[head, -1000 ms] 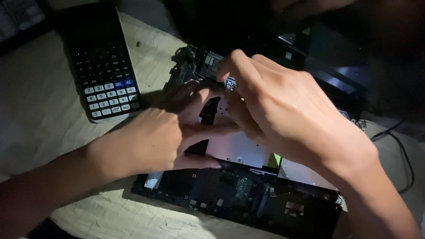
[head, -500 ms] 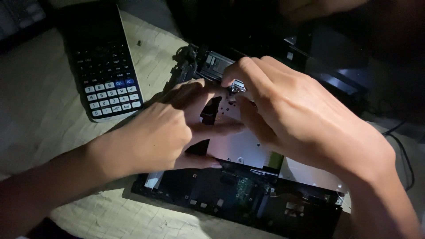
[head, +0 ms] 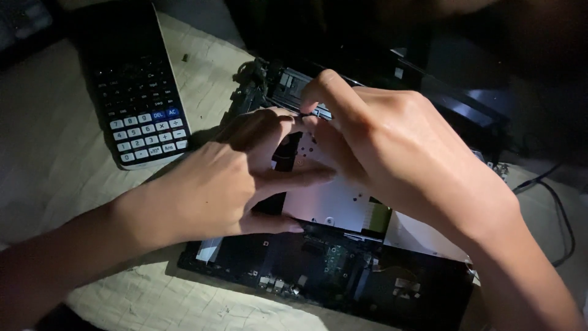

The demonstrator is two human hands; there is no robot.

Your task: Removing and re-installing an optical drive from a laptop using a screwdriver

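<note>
An opened black electronic device (head: 318, 270) lies on the table, its circuit board and a pale metal plate (head: 334, 202) exposed. My left hand (head: 226, 184) rests on the device, fingers spread over the plate, thumb and forefinger up at its far edge. My right hand (head: 392, 147) arches over the plate from the right. Its fingertips pinch at a small part near the device's far edge, right by my left fingertips. What the fingers hold is too small and too covered to make out.
A black calculator (head: 138, 104) with white keys lies at the far left on the pale cloth (head: 55, 153) that covers the table. Dark equipment (head: 453, 92) sits behind the device. A thin cable (head: 560, 202) runs along the right edge.
My right hand has shifted slightly left and forward over the plate, and its fingertips have closed in next to my left fingertips. My left hand has barely moved.
</note>
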